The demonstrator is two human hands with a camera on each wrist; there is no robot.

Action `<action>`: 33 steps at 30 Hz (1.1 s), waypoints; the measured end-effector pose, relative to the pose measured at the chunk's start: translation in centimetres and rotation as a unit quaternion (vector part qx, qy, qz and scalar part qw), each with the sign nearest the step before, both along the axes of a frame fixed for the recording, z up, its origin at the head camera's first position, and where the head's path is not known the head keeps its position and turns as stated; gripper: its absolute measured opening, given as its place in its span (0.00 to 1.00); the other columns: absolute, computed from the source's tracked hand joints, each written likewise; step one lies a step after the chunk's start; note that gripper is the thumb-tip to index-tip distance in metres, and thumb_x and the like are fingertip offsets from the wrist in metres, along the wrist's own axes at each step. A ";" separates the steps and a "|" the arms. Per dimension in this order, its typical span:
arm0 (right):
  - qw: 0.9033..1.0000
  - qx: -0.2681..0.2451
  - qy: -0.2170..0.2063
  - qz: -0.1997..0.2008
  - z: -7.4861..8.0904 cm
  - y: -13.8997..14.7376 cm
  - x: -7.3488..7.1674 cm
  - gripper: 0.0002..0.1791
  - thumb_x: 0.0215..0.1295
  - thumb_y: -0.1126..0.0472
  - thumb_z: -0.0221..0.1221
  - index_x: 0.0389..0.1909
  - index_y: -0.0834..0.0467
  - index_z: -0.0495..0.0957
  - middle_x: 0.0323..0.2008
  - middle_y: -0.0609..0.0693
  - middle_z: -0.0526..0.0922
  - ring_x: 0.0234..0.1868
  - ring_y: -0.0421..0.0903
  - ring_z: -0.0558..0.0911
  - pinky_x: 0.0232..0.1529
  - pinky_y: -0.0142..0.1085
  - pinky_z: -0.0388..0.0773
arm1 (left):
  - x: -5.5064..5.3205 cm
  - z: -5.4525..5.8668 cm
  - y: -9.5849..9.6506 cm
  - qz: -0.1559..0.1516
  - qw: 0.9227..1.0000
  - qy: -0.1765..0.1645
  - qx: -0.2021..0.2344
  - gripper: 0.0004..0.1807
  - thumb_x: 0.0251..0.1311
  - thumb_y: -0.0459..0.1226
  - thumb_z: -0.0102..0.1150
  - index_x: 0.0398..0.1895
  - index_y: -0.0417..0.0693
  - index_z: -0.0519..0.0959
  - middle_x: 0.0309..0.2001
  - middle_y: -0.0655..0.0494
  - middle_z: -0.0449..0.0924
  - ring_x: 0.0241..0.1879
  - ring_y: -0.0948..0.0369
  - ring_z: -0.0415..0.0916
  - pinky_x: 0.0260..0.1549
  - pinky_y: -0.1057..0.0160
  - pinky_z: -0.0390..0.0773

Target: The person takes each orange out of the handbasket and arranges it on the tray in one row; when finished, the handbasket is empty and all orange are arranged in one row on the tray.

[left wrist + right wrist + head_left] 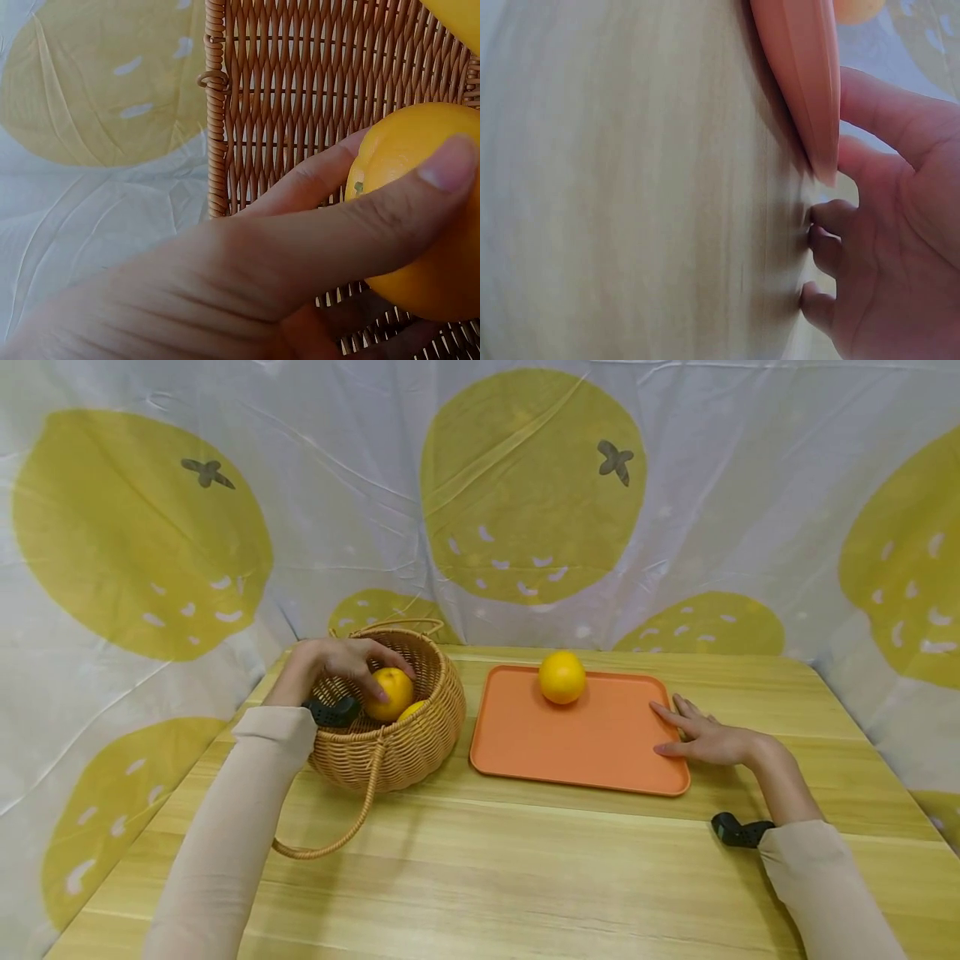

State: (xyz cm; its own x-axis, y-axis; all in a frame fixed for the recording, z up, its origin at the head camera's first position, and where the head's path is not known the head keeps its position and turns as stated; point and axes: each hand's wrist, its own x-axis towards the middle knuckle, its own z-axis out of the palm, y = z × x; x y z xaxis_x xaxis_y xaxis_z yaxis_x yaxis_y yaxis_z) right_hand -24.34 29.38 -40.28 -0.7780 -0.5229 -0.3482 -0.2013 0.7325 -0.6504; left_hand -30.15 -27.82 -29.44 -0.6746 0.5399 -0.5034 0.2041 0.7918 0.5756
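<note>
My left hand reaches into a wicker basket and grips an orange, its thumb over the near side of the fruit. In the left wrist view the thumb lies across the orange, while other fingers are partly hidden behind it. A second orange shows beside it in the basket. My right hand rests at the right edge of an orange tray, thumb and forefinger on the tray and other fingers on the table. Another orange sits at the tray's back edge.
One basket handle hangs down toward the front onto the wooden table; the other handle is at the back. A fruit-printed cloth hangs behind and beside the table. Both wrists wear black devices.
</note>
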 end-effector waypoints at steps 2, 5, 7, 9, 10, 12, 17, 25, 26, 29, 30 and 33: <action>1.000 0.000 -0.001 0.000 -0.1 0.0 0.0 0.52 0.75 0.45 0.59 0.83 0.62 0.38 0.79 0.73 0.20 0.76 0.77 0.21 0.68 0.76 0.21 | 0.0 0.0 0.1 -0.005 1.000 -0.024 -0.006 0.37 0.63 0.36 0.71 0.75 0.45 0.69 0.71 0.40 0.67 0.63 0.50 0.72 0.56 0.59 0.79; 1.000 -0.001 -0.001 -0.001 0.0 0.1 0.0 0.52 0.75 0.45 0.59 0.84 0.62 0.38 0.79 0.73 0.20 0.76 0.77 0.21 0.68 0.76 0.22 | -0.1 -0.1 0.1 -0.017 0.999 -0.048 -0.008 0.39 0.63 0.37 0.71 0.76 0.46 0.67 0.70 0.40 0.66 0.61 0.52 0.73 0.55 0.59 0.79; 1.000 -0.001 -0.001 0.000 0.0 0.1 0.0 0.52 0.75 0.45 0.59 0.84 0.62 0.38 0.79 0.73 0.20 0.76 0.77 0.21 0.68 0.76 0.22 | -0.2 -0.3 0.1 -0.024 0.998 -0.052 -0.003 0.39 0.63 0.37 0.70 0.76 0.46 0.66 0.69 0.40 0.67 0.60 0.53 0.73 0.55 0.59 0.79; 1.000 -0.001 -0.001 0.000 0.0 0.1 0.0 0.52 0.75 0.45 0.59 0.84 0.62 0.38 0.79 0.73 0.20 0.77 0.77 0.21 0.68 0.76 0.22 | -0.3 -0.5 0.1 -0.017 0.999 -0.040 -0.001 0.38 0.62 0.37 0.71 0.75 0.46 0.68 0.68 0.40 0.69 0.58 0.53 0.74 0.54 0.59 0.80; 1.000 -0.001 0.000 0.000 0.0 0.1 0.0 0.52 0.75 0.45 0.59 0.84 0.62 0.38 0.79 0.73 0.20 0.77 0.77 0.21 0.68 0.76 0.21 | -0.3 -0.5 0.1 -0.009 0.999 -0.032 0.001 0.38 0.62 0.37 0.72 0.75 0.46 0.69 0.68 0.40 0.70 0.58 0.53 0.74 0.53 0.60 0.80; 1.000 -0.002 0.000 0.001 0.0 0.1 0.0 0.52 0.75 0.44 0.58 0.83 0.62 0.37 0.79 0.73 0.20 0.76 0.77 0.21 0.68 0.76 0.21 | -0.2 -0.5 0.1 0.009 1.000 -0.019 0.014 0.38 0.60 0.37 0.74 0.74 0.47 0.71 0.67 0.41 0.71 0.57 0.52 0.74 0.53 0.60 0.79; 1.000 0.000 0.002 0.002 -0.2 0.2 0.0 0.53 0.75 0.44 0.58 0.83 0.63 0.36 0.79 0.73 0.19 0.76 0.78 0.21 0.68 0.77 0.22 | 0.3 0.5 0.3 0.040 0.997 0.030 0.061 0.38 0.53 0.36 0.78 0.70 0.51 0.77 0.68 0.46 0.74 0.58 0.53 0.73 0.54 0.60 0.77; 1.000 0.002 0.004 -0.001 0.0 0.1 0.1 0.53 0.74 0.44 0.59 0.83 0.63 0.38 0.79 0.73 0.21 0.76 0.79 0.22 0.67 0.78 0.22 | 1.2 2.2 0.9 0.044 0.984 0.062 0.159 0.32 0.60 0.35 0.72 0.69 0.51 0.76 0.66 0.53 0.77 0.59 0.55 0.75 0.57 0.60 0.76; 1.000 0.003 0.004 -0.001 0.1 0.0 0.1 0.53 0.74 0.44 0.60 0.83 0.62 0.38 0.79 0.73 0.21 0.76 0.79 0.22 0.67 0.78 0.22 | 1.2 2.2 0.8 0.047 0.983 0.061 0.167 0.31 0.61 0.34 0.71 0.69 0.50 0.76 0.65 0.52 0.78 0.58 0.55 0.75 0.56 0.60 0.77; 1.000 0.004 0.004 -0.002 0.1 0.0 0.1 0.53 0.74 0.44 0.60 0.83 0.63 0.38 0.79 0.73 0.21 0.76 0.79 0.22 0.67 0.77 0.22 | 1.3 2.5 0.9 0.047 0.978 0.072 0.188 0.31 0.62 0.32 0.70 0.70 0.46 0.75 0.64 0.51 0.79 0.55 0.57 0.77 0.54 0.62 0.79; 1.000 0.003 0.002 -0.003 0.2 0.0 0.2 0.53 0.74 0.44 0.60 0.83 0.62 0.38 0.79 0.73 0.21 0.76 0.79 0.22 0.68 0.77 0.22 | 1.4 2.7 1.0 0.047 0.976 0.080 0.196 0.31 0.62 0.31 0.70 0.70 0.45 0.75 0.64 0.50 0.80 0.54 0.57 0.78 0.53 0.62 0.80; 1.000 0.001 -0.002 -0.005 0.2 0.0 0.2 0.52 0.75 0.44 0.59 0.83 0.62 0.38 0.79 0.73 0.20 0.76 0.78 0.22 0.68 0.77 0.22 | 1.5 3.2 1.4 0.058 0.969 0.105 0.218 0.32 0.61 0.31 0.71 0.70 0.46 0.76 0.65 0.50 0.80 0.53 0.57 0.79 0.51 0.62 0.81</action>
